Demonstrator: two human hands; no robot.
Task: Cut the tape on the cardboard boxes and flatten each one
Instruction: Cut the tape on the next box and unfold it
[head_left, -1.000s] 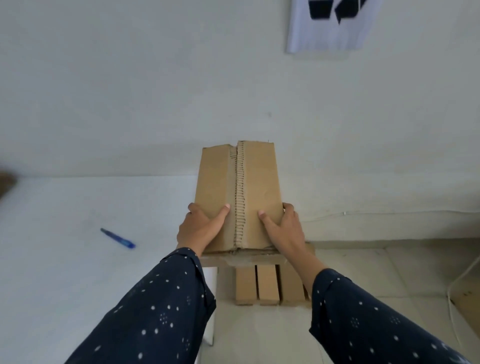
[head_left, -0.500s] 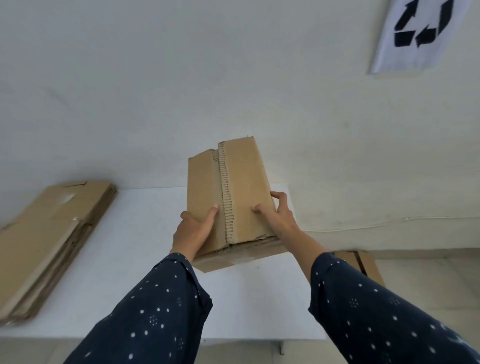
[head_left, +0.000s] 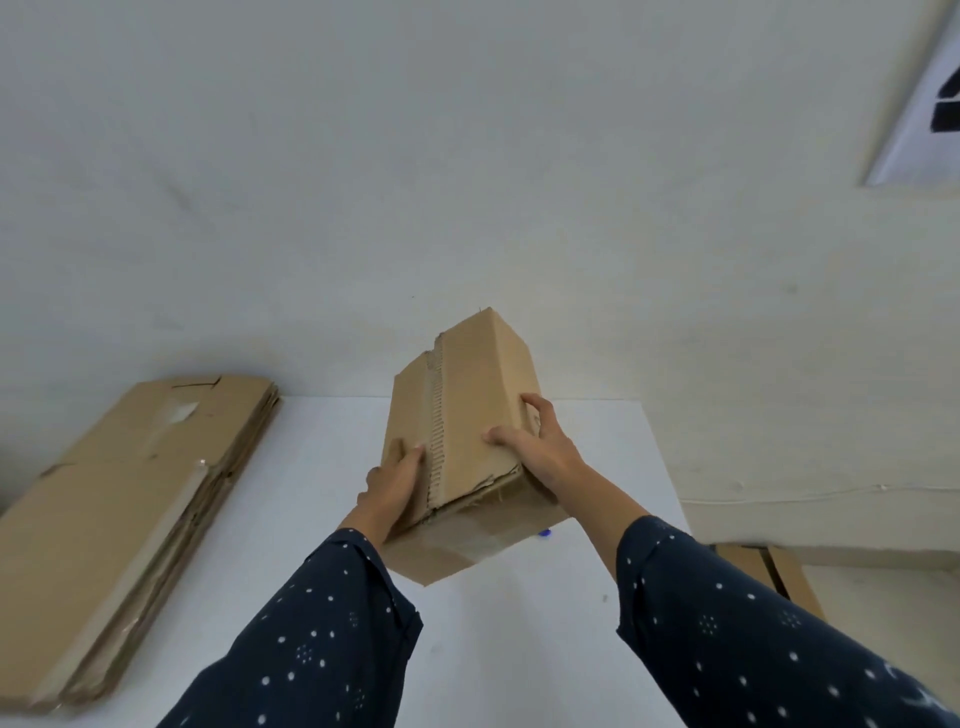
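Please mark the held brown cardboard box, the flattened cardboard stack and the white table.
brown cardboard box (head_left: 478, 400), head view, top flap.
flattened cardboard stack (head_left: 114, 509), head view, top sheet.
white table (head_left: 311, 493), head view, bare top.

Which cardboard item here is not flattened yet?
The brown cardboard box gripped by the left hand and right hand above the white table; the brown cardboard stack on the table lies flat.

box (head_left: 483, 395): matt brown cardboard, rough torn corrugated edge
stack of flat boxes (head_left: 104, 509): matt cardboard, glossy tape patches
table (head_left: 311, 493): smooth matt white
sleeves (head_left: 322, 639): dark dotted cloth
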